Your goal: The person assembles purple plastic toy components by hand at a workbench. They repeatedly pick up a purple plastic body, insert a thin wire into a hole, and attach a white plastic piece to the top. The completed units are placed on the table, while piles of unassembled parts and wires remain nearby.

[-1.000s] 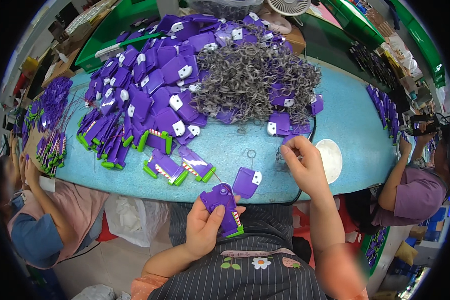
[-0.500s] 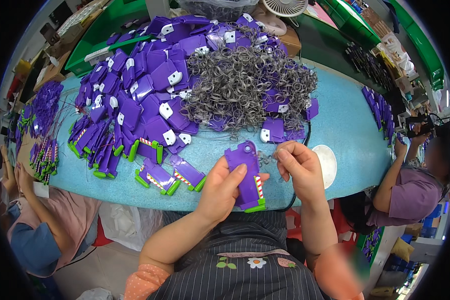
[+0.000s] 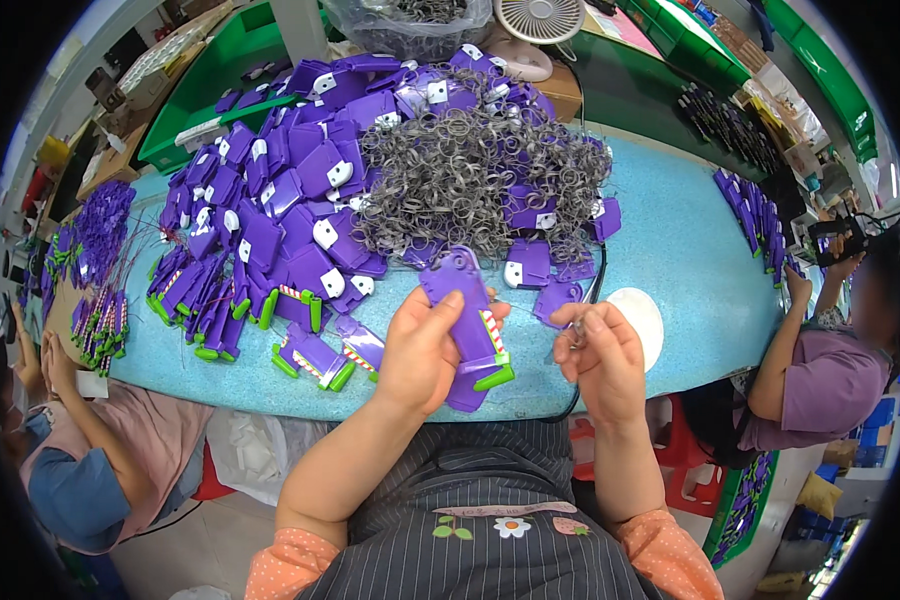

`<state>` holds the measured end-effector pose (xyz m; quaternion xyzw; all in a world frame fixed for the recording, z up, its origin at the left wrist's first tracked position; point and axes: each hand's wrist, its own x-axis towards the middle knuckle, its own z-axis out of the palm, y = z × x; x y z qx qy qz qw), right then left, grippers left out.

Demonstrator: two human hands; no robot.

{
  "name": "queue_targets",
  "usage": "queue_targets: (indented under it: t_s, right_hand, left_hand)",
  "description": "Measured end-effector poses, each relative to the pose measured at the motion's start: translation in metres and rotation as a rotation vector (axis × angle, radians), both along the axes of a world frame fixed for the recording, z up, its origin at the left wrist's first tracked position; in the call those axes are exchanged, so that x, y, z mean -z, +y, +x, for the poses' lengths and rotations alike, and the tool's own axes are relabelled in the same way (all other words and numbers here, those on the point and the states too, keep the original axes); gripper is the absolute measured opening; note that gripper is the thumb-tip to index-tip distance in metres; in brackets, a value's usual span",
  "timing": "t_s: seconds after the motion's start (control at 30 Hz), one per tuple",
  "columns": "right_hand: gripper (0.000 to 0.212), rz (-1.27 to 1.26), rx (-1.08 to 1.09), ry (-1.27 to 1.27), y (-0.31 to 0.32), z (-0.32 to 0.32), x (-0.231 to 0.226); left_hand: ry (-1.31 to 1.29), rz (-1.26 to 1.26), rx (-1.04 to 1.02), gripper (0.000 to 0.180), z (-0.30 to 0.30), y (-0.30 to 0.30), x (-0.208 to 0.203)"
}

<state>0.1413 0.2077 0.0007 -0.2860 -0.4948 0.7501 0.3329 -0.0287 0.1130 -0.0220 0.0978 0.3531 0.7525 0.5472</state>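
My left hand (image 3: pixel 420 345) grips a flat purple plastic part (image 3: pixel 467 318) with a round ring at its top, a red-and-white striped edge and a green foot. More purple plastic shows beneath it at the lower end. To the right, my right hand (image 3: pixel 608 360) is closed in a pinch on a small grey metal coil spring (image 3: pixel 576 336), partly hidden by the fingers. The two hands are apart. Just beyond the right hand lies a loose purple piece (image 3: pixel 557 300). A tangled heap of grey springs (image 3: pixel 460 185) lies farther back.
Purple parts with white ends (image 3: pixel 305 190) are piled at left and back; striped, green-footed parts (image 3: pixel 313 358) lie nearer. A white round disc (image 3: pixel 638 325) rests right of my hand. A fan (image 3: pixel 540 18) stands behind. Co-workers sit at left (image 3: pixel 110 450) and right (image 3: pixel 820 385).
My left hand has shifted left with the purple part, which is tilted differently. My right hand has drawn away from it, still pinching the spring. The view has shifted slightly.
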Motion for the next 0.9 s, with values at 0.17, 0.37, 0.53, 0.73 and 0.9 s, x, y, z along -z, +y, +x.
queue_targets:
  t_s: [0.17,0.37,0.53,0.73,0.9]
  right_hand:
    - [0.016,0.457,0.246,-0.284,0.008,0.052,-0.012]
    - [0.02,1.157,0.364,-0.801,0.033,0.089,-0.006]
    - [0.021,1.042,0.259,-0.834,0.034,0.075,0.007]
    - [0.013,0.991,0.529,-0.63,0.019,0.079,-0.007]
    - [0.003,0.725,0.105,-0.343,-0.028,0.052,-0.024]
  left_hand:
    - [0.143,-0.014,0.149,0.032,0.003,-0.002,-0.008]
    - [0.12,-0.095,0.457,0.034,0.03,-0.061,-0.02]
    - [0.041,-0.043,0.487,0.035,0.046,-0.083,-0.009]
    - [0.048,-0.089,0.44,0.036,0.044,-0.087,-0.014]
    - [0.074,-0.034,0.368,0.034,0.06,-0.073,-0.02]
